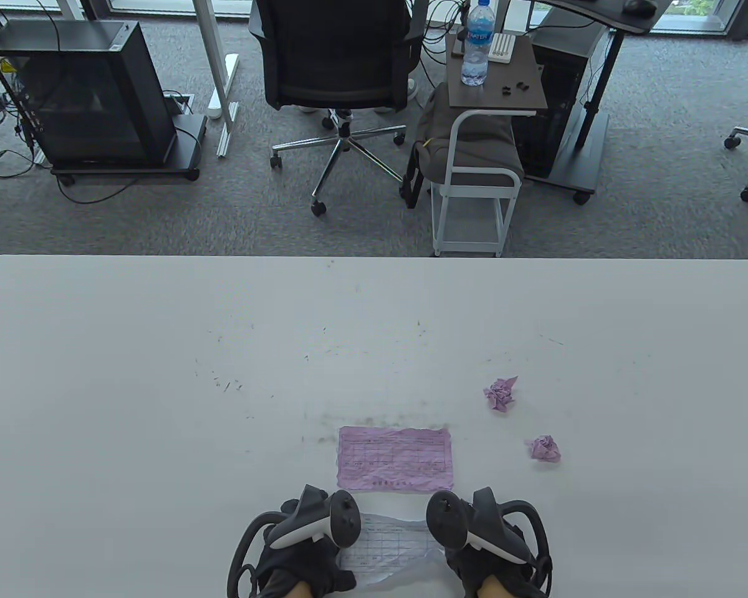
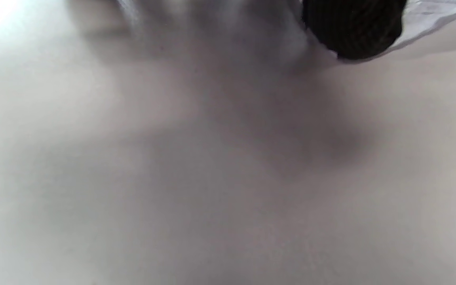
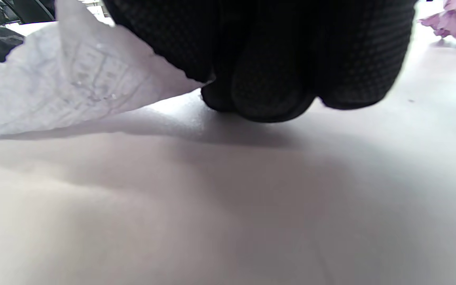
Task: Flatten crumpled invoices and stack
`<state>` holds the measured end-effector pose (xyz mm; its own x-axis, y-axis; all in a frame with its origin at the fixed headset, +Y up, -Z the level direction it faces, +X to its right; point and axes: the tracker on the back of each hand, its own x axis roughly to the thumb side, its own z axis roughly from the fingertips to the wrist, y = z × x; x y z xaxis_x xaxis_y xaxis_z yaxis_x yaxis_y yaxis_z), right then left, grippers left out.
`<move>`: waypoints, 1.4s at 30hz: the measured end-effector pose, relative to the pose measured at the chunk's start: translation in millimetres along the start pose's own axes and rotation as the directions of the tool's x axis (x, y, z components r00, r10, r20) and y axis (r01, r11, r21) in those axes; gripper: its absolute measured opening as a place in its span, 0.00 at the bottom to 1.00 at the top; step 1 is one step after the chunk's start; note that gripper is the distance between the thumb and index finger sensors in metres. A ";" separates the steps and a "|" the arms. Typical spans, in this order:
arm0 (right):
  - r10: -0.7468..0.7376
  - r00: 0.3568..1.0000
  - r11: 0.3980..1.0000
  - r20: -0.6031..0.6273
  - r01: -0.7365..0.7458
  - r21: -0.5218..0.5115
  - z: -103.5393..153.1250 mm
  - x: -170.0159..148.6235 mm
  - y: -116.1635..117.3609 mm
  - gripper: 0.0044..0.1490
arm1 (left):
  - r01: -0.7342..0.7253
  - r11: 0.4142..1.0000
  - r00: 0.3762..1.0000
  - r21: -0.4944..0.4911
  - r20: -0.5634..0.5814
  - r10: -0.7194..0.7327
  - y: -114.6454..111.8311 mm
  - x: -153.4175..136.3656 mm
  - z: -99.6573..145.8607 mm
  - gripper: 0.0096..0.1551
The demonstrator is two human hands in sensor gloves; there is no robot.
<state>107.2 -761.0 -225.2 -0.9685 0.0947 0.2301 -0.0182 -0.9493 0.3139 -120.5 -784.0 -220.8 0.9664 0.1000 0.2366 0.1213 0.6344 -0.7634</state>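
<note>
Hands in black sensor gloves sit at the near edge of a white bench (image 1: 162, 349), each with a tracker strapped to its back. The left hand (image 1: 305, 554) and right hand (image 1: 492, 560) hold opposite ends of a wrinkled white invoice (image 1: 389, 548) stretched between them. In the right wrist view the right hand's fingers (image 3: 267, 87) curl down in a closed grip on the paper's edge, which lifts slightly off the bench. The left wrist view is blurred and shows only one dark fingertip against the paper, so I cannot tell how the left grip is set. Just beyond the white sheet lies a flattened pink invoice (image 1: 396, 459), flat on the bench. Farther out to the right are two crumpled pink invoices, the nearer ball (image 1: 543, 448) and the farther ball (image 1: 500, 394), apart from each other. Past the bench stand an office chair (image 1: 336, 81) and a side cart with a water bottle (image 1: 477, 43).
</note>
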 end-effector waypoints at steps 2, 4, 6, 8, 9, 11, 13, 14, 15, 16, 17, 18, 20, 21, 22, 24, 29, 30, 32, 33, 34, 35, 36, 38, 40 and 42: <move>0.001 1.000 1.000 -0.023 -0.001 -0.002 0.4 -3.4 -0.9 0.31 | -0.015 1.000 1.000 0.000 0.007 0.015 -0.5 -1.0 0.0 0.53; 0.038 0.995 0.998 -0.089 -0.041 -0.041 2.7 -12.6 -4.5 0.31 | -0.031 1.000 0.999 -0.004 0.016 0.031 -0.6 -2.8 -0.6 0.54; 0.017 0.993 0.995 -0.119 -0.029 -0.098 5.9 -20.2 -8.7 0.33 | -0.046 0.999 0.999 -0.011 0.015 0.046 -0.8 -3.4 -0.9 0.54; -0.047 0.996 0.983 -0.077 0.032 -0.182 11.4 -21.9 -16.5 0.34 | -0.041 0.999 0.999 -0.012 0.016 0.042 -0.9 -3.6 -0.7 0.54; -0.067 0.997 0.974 -0.037 0.058 -0.217 13.3 -18.8 -19.8 0.33 | -0.049 0.999 0.999 -0.014 0.016 0.049 -0.8 -3.9 -0.9 0.54; -0.067 0.995 0.957 0.067 0.084 -0.278 16.9 -6.3 -25.7 0.30 | -0.052 0.999 0.999 -0.016 0.017 0.052 -0.9 -3.9 -0.9 0.54; 0.020 0.967 0.953 0.253 0.058 -0.297 20.7 19.2 -28.4 0.29 | -0.053 0.998 0.998 -0.014 0.019 0.053 -1.1 -4.1 -0.9 0.54; 0.050 0.952 0.953 0.302 0.045 -0.300 21.9 27.0 -27.9 0.28 | -0.054 0.998 0.998 -0.015 0.020 0.054 -1.2 -4.2 -1.0 0.54; 0.099 0.918 0.956 0.383 0.020 -0.294 23.5 41.1 -25.5 0.28 | -0.055 0.998 0.998 -0.015 0.019 0.055 -1.3 -4.3 -1.0 0.54; 0.112 0.883 0.966 0.456 0.010 -0.258 25.0 54.8 -21.3 0.27 | -0.057 0.998 0.998 -0.017 0.018 0.057 -1.4 -4.4 -1.0 0.54; 0.110 0.860 0.974 0.498 0.006 -0.226 25.7 62.8 -17.5 0.26 | -0.061 0.998 0.998 -0.021 0.017 0.061 -1.5 -4.5 -1.1 0.54; 0.111 0.823 0.984 0.558 -0.014 -0.176 27.0 73.8 -10.9 0.25 | -0.066 0.997 0.998 -0.026 0.016 0.067 -1.7 -4.5 -0.8 0.54; 0.121 0.779 0.992 0.615 -0.070 -0.107 27.1 86.9 0.4 0.25 | -0.069 0.997 0.997 -0.026 0.017 0.070 -1.8 -4.4 -0.7 0.54; 0.123 0.766 0.992 0.631 -0.107 -0.064 26.2 90.7 5.6 0.25 | -0.068 0.997 0.997 -0.024 0.017 0.069 -1.8 -4.4 -0.6 0.54; 0.118 0.761 0.992 0.638 -0.125 -0.034 25.3 92.3 8.5 0.27 | -0.068 0.997 0.998 -0.023 0.018 0.068 -1.8 -4.5 -0.9 0.54; 0.053 0.773 0.983 0.632 -0.154 0.105 20.6 93.1 15.9 0.29 | -0.069 0.997 0.997 -0.026 0.017 0.070 -1.6 -4.4 -1.0 0.54; -0.076 0.815 0.951 0.574 -0.115 0.288 15.1 87.7 19.6 0.32 | -0.071 0.997 0.997 -0.035 0.011 0.071 -1.1 -3.9 -0.6 0.54; -0.071 0.819 0.946 0.570 -0.127 0.299 14.3 87.4 19.3 0.32 | -0.070 0.997 0.997 -0.036 0.010 0.070 -0.9 -3.9 -0.4 0.54; -0.081 0.829 0.945 0.553 -0.113 0.308 12.7 86.5 17.2 0.31 | -0.073 0.997 0.997 -0.038 0.008 0.074 -0.8 -3.9 -0.2 0.54; -0.087 0.836 0.945 0.542 -0.104 0.311 11.6 85.2 15.4 0.30 | -0.074 0.997 0.997 -0.039 0.008 0.074 -0.8 -4.0 -0.2 0.54; -0.086 0.843 0.943 0.530 -0.102 0.317 10.9 83.6 13.9 0.29 | -0.074 0.996 0.997 -0.040 0.007 0.075 -0.7 -3.9 0.0 0.54; -0.082 0.854 0.941 0.514 -0.103 0.323 10.0 81.1 12.2 0.28 | -0.074 0.996 0.997 -0.041 0.006 0.075 -0.7 -3.9 0.1 0.54; -0.084 0.865 0.939 0.494 -0.097 0.329 8.9 77.4 10.5 0.26 | -0.075 0.996 0.997 -0.041 0.006 0.075 -0.7 -3.7 0.2 0.54; -0.105 0.885 0.935 0.453 -0.068 0.349 7.2 71.1 8.8 0.25 | -0.075 0.996 0.997 -0.041 0.005 0.076 -0.6 -3.6 0.3 0.54; -0.124 0.910 0.927 0.397 -0.037 0.373 5.3 63.9 7.2 0.24 | -0.076 0.996 0.997 -0.040 0.005 0.076 -0.6 -3.5 0.5 0.54; -0.133 0.932 0.918 0.336 -0.012 0.396 2.9 55.7 6.1 0.23 | -0.077 0.996 0.997 -0.041 0.005 0.078 -0.7 -3.5 0.5 0.54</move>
<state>53.9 -760.6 -207.8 -0.8173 0.3151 0.4824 0.0934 -0.7537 0.6505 -124.1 -784.4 -220.8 0.9718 0.1529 0.1795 0.0551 0.5930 -0.8033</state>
